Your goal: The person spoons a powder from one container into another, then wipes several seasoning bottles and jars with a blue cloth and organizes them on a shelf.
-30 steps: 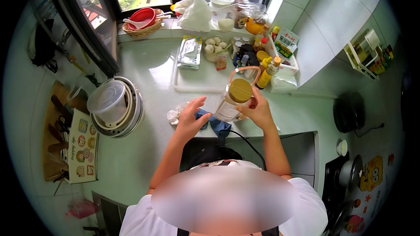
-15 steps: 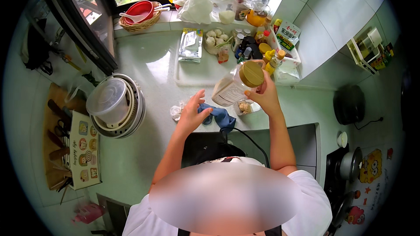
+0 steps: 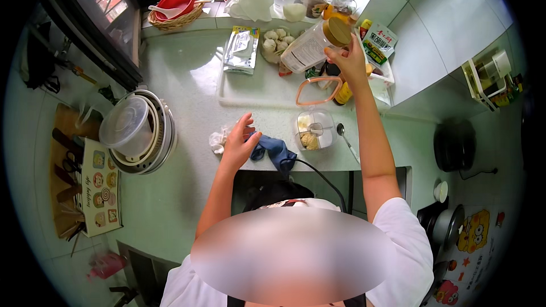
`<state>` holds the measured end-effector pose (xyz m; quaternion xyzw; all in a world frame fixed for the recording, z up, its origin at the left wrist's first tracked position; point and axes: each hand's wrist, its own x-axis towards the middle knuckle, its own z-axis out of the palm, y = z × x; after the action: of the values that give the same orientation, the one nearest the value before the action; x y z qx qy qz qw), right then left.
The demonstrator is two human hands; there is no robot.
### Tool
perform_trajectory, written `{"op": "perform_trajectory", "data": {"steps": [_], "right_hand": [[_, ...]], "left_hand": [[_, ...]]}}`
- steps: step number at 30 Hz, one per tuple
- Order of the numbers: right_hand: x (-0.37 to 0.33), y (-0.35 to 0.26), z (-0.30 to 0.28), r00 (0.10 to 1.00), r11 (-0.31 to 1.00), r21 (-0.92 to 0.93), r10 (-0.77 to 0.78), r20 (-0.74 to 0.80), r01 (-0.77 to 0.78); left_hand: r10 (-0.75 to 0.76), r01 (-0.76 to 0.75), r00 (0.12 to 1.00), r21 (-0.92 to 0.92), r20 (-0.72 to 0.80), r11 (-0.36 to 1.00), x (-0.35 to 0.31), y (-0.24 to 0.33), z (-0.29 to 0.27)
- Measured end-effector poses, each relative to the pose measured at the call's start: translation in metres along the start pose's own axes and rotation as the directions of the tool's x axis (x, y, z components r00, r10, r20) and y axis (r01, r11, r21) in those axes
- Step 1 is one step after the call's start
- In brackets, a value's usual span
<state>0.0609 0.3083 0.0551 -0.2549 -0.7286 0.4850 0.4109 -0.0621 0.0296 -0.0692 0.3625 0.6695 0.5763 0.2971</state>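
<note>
Jar (image 3: 311,46), clear with a gold lid (image 3: 339,32), sits in your right hand (image 3: 350,59), raised and tilted above the tray near the tabletop's far edge. Your right fingers are gripping it up by the lid. Its pale label carries rows of small dark print, too fine to read. Your left hand (image 3: 240,144) holds nothing; its fingers are parted and loosely curved, just beside the blue cloth (image 3: 277,150) near the tabletop's near edge. You cannot tell whether they touch it.

Between your forearms, near that same edge, stands a divided clear container (image 3: 325,138) with pale food in its compartments; a metal spoon (image 3: 347,141) lies to its right. An orange-rimmed lid (image 3: 319,101) overlaps the tray (image 3: 244,99). On the tray, the silver packet (image 3: 242,52) bears coloured printing, illegible here, beside garlic bulbs (image 3: 272,44). At the tabletop's far right corner, a green-and-white packet (image 3: 380,42) shows bold lettering.
</note>
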Motion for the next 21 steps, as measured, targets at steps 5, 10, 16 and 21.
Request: {"op": "perform_trajectory", "data": {"steps": [5, 10, 16, 21], "right_hand": [[0.031, 0.04, -0.004, 0.988, 0.816, -0.572, 0.011, 0.152, 0.079], [0.044, 0.061, 0.003, 0.908, 0.829, -0.558, 0.254, 0.332, -0.027], [0.05, 0.096, 0.004, 0.828, 0.846, -0.494, 0.414, 0.377, -0.198], [0.047, 0.096, 0.005, 0.854, 0.764, -0.641, 0.377, 0.358, -0.069]], "left_hand": [[-0.029, 0.03, 0.999, 0.016, -0.04, 0.999, -0.001, -0.008, 0.006], [-0.057, 0.058, 0.997, 0.012, -0.055, 0.998, -0.001, -0.012, 0.015], [-0.088, 0.09, 0.994, 0.027, -0.066, 0.996, 0.0, -0.01, 0.02], [-0.083, 0.083, 0.993, 0.002, -0.083, 0.997, 0.002, -0.013, 0.022]]}}
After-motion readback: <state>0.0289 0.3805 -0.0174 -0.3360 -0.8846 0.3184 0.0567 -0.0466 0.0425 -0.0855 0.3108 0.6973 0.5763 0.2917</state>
